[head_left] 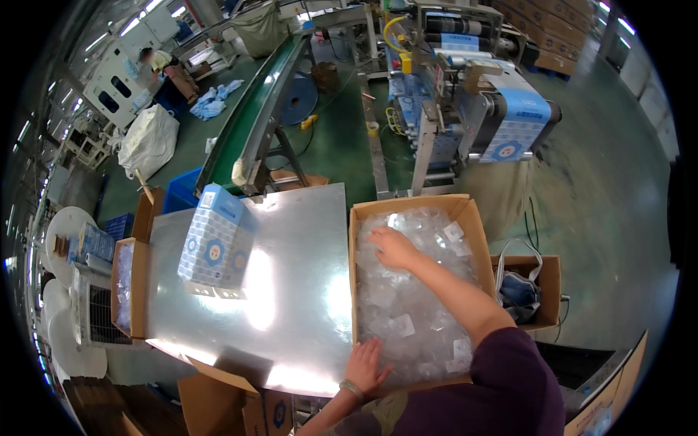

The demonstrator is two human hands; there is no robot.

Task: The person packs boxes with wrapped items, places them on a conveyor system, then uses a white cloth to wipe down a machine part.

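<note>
A cardboard box [472, 218] full of clear, soft-looking plastic pieces [400, 298], several bearing small white printed squares, stands just in front of me. Into its far left part reaches my right hand [396, 248], palm down on the pieces, its thumb and fingers apart. No piece shows clearly in its grasp. My left hand [366, 368], with a bracelet at the wrist, rests at the box's near left corner, fingers spread. Left of the box, a blue-and-white printed package [214, 243] sits on the shiny metal tabletop [305, 225], away from both hands.
A green conveyor belt [251, 109] ends at the table's far edge. Beyond the box stands a machine carrying blue printed film [520, 116]. At right is a carton [549, 291] holding a bag. Open cartons [218, 400] lie near left. A person [178, 73] works far left.
</note>
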